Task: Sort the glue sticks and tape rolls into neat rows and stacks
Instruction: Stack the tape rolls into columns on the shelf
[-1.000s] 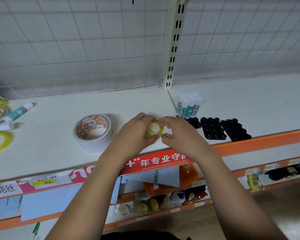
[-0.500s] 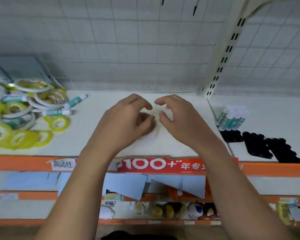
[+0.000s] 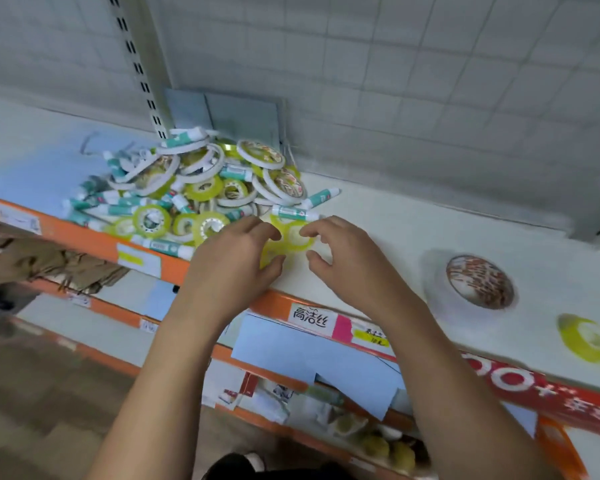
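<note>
A jumbled pile [image 3: 201, 188] of teal-and-white glue sticks, white tape rolls and yellow-green tape rolls lies on the white shelf [image 3: 395, 230]. At its right edge lie two overlapping yellow-green tape rolls [image 3: 293, 239]. My left hand [image 3: 236, 261] curls over the left one, thumb under its rim. My right hand [image 3: 343, 261] hovers just to the right with bent fingers, its index fingertip at the roll's edge. A stack of white tape rolls [image 3: 478, 282] stands further right, and a single yellow-green roll [image 3: 589, 337] lies beyond it.
The shelf's orange front edge [image 3: 174, 268] carries price labels and a red banner [image 3: 534, 386]. A slotted upright post [image 3: 142, 64] rises behind the pile against the wire-grid back wall. Lower shelves hold blue cards and small bottles [image 3: 378, 441].
My view has swung left from the glue-stick row to the pile. The small yellow roll I held a second ago has left my hands, which have moved over to the rolls at the pile's edge.
</note>
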`<action>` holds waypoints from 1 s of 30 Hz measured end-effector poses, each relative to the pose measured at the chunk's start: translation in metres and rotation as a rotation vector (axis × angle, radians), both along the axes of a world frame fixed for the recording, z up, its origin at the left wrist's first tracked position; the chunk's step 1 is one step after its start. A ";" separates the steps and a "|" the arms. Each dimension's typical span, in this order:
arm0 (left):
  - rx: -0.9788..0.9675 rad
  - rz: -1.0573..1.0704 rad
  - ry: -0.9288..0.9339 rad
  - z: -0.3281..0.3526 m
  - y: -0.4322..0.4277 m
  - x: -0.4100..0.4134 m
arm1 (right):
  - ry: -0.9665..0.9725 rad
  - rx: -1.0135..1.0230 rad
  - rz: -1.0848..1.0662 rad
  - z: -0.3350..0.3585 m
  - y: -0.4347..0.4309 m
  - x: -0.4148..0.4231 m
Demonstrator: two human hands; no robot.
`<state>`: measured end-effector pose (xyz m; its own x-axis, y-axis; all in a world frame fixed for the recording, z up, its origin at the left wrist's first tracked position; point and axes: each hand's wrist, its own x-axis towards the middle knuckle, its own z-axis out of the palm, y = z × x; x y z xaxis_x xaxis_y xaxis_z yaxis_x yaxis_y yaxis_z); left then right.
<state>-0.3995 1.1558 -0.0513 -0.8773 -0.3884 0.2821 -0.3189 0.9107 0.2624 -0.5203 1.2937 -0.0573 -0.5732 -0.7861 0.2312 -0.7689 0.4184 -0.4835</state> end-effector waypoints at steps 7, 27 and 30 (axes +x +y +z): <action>0.005 -0.134 -0.044 -0.009 -0.048 0.006 | -0.034 0.124 -0.114 -0.023 -0.042 -0.001; -0.099 -0.385 -0.119 -0.027 -0.091 -0.007 | -0.174 -0.006 -0.299 -0.026 -0.043 0.023; -0.052 -0.390 -0.076 -0.020 -0.084 -0.012 | -0.125 0.023 -0.312 -0.024 -0.037 0.025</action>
<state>-0.4117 1.0722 -0.0710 -0.9751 -0.0093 0.2215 0.0364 0.9788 0.2014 -0.4951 1.2564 -0.0812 -0.8096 -0.5728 0.1282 -0.5375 0.6358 -0.5539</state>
